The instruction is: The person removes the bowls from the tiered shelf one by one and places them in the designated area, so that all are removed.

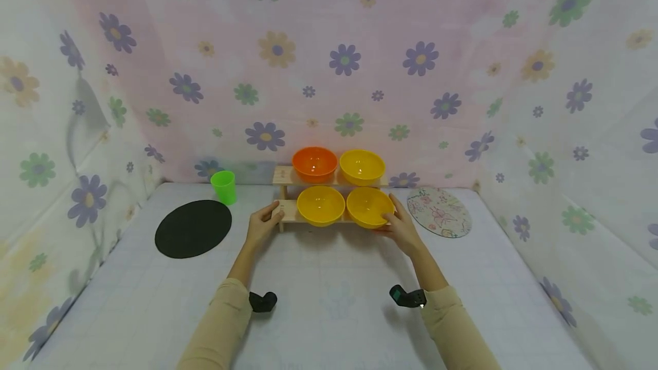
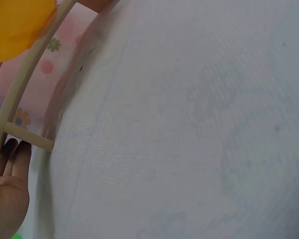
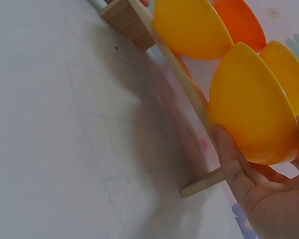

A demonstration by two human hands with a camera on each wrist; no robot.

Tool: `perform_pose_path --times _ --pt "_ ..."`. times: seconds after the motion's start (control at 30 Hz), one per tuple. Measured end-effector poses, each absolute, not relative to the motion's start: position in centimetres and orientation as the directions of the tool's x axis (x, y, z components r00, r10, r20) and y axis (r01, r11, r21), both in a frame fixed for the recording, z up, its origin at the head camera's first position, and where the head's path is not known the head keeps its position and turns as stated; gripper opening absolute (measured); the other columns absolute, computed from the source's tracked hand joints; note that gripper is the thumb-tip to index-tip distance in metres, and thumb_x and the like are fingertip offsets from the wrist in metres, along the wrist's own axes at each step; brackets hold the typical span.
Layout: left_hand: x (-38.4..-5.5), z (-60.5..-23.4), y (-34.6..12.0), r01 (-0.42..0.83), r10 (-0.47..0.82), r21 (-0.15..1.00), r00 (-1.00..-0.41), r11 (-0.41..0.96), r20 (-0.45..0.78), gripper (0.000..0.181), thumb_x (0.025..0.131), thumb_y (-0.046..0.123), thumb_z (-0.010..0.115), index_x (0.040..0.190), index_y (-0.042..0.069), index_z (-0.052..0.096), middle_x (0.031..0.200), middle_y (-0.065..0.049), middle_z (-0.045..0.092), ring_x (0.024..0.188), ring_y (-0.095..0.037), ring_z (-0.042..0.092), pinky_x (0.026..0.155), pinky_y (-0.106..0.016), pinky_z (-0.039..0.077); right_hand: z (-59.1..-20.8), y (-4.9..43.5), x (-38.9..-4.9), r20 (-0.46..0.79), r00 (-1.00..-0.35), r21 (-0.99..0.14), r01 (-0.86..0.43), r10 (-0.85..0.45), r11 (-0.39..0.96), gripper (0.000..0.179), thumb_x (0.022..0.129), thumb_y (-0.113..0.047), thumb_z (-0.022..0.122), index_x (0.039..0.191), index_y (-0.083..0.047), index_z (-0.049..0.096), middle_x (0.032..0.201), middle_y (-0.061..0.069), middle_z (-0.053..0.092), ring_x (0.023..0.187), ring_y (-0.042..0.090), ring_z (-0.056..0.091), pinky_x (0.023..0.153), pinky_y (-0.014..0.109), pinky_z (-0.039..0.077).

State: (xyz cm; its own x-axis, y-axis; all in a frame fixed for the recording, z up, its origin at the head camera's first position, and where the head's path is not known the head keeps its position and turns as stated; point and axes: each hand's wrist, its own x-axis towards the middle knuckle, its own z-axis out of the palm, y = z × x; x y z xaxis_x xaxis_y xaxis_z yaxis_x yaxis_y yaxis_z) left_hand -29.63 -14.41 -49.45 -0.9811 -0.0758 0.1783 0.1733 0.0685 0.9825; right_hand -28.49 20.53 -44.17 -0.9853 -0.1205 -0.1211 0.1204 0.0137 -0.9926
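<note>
A two-tier wooden stand (image 1: 288, 210) bears three yellow bowls and one orange bowl (image 1: 315, 165). My left hand (image 1: 261, 226) grips the left end of the stand's lower tier; in the left wrist view its fingers (image 2: 21, 162) reach under the board beside a leg. At the other end, my right hand (image 1: 403, 232) holds the lower right yellow bowl (image 1: 366, 208), its thumb at the rim and fingers low against the bowl and board. Beside that bowl sits the lower left yellow bowl (image 1: 321, 205). Behind, the upper yellow bowl (image 1: 362, 168) stands next to the orange one.
A green cup (image 1: 224, 188) stands left of the stand, near a black round mat (image 1: 193, 229). To the right lies a patterned round mat (image 1: 439, 212). Flowered cloth walls (image 1: 308, 113) rise behind and at both sides of the white-covered table (image 1: 329, 301).
</note>
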Motion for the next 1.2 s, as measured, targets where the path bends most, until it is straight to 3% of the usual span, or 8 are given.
perform_pose_path --times 0.63,1.2 --pt "-29.5 -49.5 -13.9 0.142 -0.115 0.99 -0.983 0.001 0.142 0.044 0.089 0.0 0.061 0.129 -0.01 0.049 0.133 -0.028 0.048 0.118 -0.034 0.051 0.078 -0.008 0.049 -44.8 21.6 -23.6 -0.101 -0.989 -0.995 0.098 -0.107 0.031 0.065 0.097 -0.006 0.036 0.153 -0.017 0.006 0.157 0.014 0.008 0.095 0.024 0.062 0.081 0.034 0.056" --pt "-29.3 -49.4 -13.9 0.138 -0.126 0.99 -0.983 -0.002 0.137 0.043 0.089 0.0 0.062 0.129 -0.01 0.05 0.133 -0.026 0.048 0.118 -0.032 0.051 0.078 -0.008 0.048 -46.1 20.5 -20.3 -0.09 -0.963 -0.994 0.104 -0.255 -0.04 0.07 0.093 -0.001 0.042 0.153 -0.016 0.009 0.155 0.018 0.01 0.104 0.028 0.055 0.084 0.036 0.055"
